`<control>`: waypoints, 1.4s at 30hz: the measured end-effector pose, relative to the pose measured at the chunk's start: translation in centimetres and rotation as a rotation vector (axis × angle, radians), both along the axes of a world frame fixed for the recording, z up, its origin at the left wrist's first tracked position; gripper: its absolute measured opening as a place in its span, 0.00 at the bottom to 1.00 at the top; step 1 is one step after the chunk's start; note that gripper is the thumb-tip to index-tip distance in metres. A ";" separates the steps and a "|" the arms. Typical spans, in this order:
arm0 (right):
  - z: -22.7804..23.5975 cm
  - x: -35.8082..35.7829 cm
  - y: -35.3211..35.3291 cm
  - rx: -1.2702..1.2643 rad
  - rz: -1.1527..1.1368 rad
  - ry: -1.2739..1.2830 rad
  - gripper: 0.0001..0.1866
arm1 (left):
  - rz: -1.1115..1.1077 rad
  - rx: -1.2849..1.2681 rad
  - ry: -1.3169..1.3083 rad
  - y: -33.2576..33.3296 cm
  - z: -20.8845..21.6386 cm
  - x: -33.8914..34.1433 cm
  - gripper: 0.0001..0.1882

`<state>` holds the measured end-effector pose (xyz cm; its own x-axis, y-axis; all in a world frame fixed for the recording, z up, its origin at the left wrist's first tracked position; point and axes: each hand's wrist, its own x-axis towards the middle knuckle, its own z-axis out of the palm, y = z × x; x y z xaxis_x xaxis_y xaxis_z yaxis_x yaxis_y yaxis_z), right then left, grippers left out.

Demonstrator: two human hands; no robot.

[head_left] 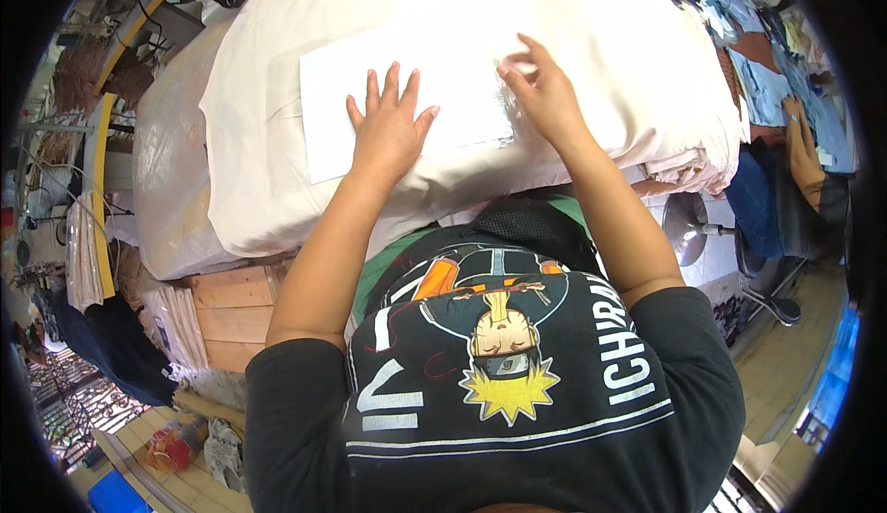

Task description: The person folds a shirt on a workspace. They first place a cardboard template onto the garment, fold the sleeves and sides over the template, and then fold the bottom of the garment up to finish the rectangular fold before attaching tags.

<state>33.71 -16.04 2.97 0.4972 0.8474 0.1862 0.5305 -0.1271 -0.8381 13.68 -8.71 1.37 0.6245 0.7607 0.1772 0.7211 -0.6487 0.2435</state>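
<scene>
A flat white sheet (333, 97) lies on the cream cloth covering a padded table (637, 69). My left hand (388, 129) rests palm down on the sheet, its fingers spread. At the sheet's right edge, my right hand (547, 92) hovers with loosely bent fingers, thumb and forefinger apart; one fingertip is blurred. I see nothing held in it. Just below its thumb, a shiny, clear, plastic-like strip (505, 114) shows along the sheet's edge. Glare washes out the sheet's far edge.
Plastic wrap (171, 162) covers the surface to the left. Folded cloth (707, 166) hangs at the table's right corner. Another person's arm (802, 148) reaches over blue fabric (767, 92) at the far right. A round metal stool seat (685, 228) stands below that corner.
</scene>
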 end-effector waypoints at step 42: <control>1.0 -3.4 -4.8 -0.143 0.216 -0.642 0.06 | -0.083 0.047 0.087 -1.1 -1.4 2.1 0.43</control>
